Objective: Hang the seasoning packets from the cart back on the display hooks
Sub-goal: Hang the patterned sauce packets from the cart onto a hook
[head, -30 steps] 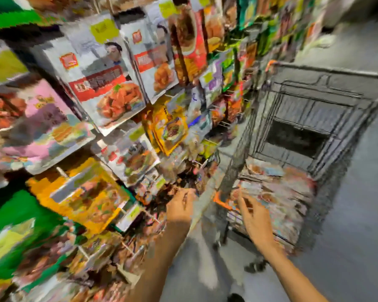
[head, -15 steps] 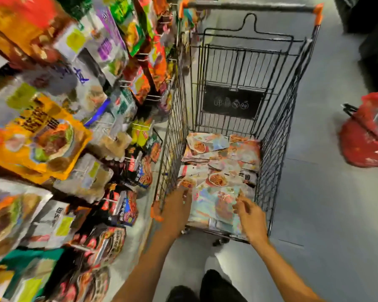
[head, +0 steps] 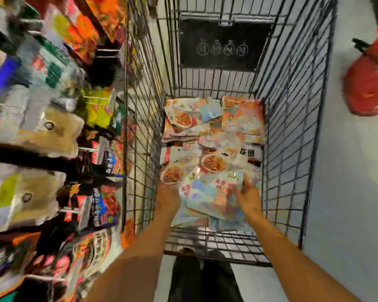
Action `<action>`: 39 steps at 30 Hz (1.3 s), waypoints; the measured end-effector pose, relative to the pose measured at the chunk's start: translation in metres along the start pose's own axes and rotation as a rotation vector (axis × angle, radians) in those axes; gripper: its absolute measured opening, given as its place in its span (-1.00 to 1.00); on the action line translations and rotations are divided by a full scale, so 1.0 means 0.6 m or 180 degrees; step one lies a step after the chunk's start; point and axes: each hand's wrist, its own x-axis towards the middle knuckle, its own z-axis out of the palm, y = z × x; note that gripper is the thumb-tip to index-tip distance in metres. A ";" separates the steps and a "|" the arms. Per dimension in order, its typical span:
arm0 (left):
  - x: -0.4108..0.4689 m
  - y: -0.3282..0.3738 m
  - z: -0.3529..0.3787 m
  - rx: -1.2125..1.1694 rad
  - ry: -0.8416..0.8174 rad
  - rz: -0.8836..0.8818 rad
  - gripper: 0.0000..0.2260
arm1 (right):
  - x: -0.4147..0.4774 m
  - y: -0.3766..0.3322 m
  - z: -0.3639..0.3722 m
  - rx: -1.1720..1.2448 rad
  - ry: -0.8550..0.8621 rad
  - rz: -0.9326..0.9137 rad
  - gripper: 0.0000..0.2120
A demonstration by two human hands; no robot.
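A pile of seasoning packets point(head: 214, 127) with noodle pictures lies in the bottom of the wire cart point(head: 292, 127). Both my hands are down inside the cart at its near end. My right hand point(head: 248, 198) grips the right edge of the top seasoning packet point(head: 212, 197), a pale, shiny one. At that packet's left edge is my left hand point(head: 168, 198), with its fingers blurred and hidden, so its hold is unclear. Display hooks point(head: 85, 149) with hanging packets fill the rack on the left.
The rack of hanging packets point(head: 42, 131) stands close against the cart's left side. A red bag point(head: 369, 88) lies on the grey floor to the right of the cart. My dark trousers point(head: 205, 280) show just below the cart's near end.
My view has swung from the rack down into the cart. Both hands have gone from the cart's near rim down onto the top packet.
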 end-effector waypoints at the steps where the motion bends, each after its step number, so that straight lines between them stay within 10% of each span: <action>1: 0.006 -0.003 0.008 0.0095 0.0026 -0.0181 -0.66 | 0.008 0.001 0.008 0.0024 0.0044 0.0062 -0.55; 13: 0.010 0.012 0.018 0.0274 0.0742 -0.0431 -0.47 | 0.021 -0.013 0.039 0.0743 0.0302 0.0898 -0.67; 22: 0.018 0.048 -0.017 -0.1003 -0.0193 0.0091 -0.88 | -0.002 -0.003 0.002 0.2283 -0.0188 0.1074 -0.85; 27: 0.002 0.060 -0.023 -0.0634 -0.0749 0.0741 -0.71 | -0.020 -0.016 -0.011 0.2158 -0.0327 0.1136 -0.81; 39: -0.206 0.133 -0.256 -0.1220 -0.0023 0.1822 -0.66 | -0.121 -0.192 -0.153 0.2164 -0.0639 -0.0116 -0.81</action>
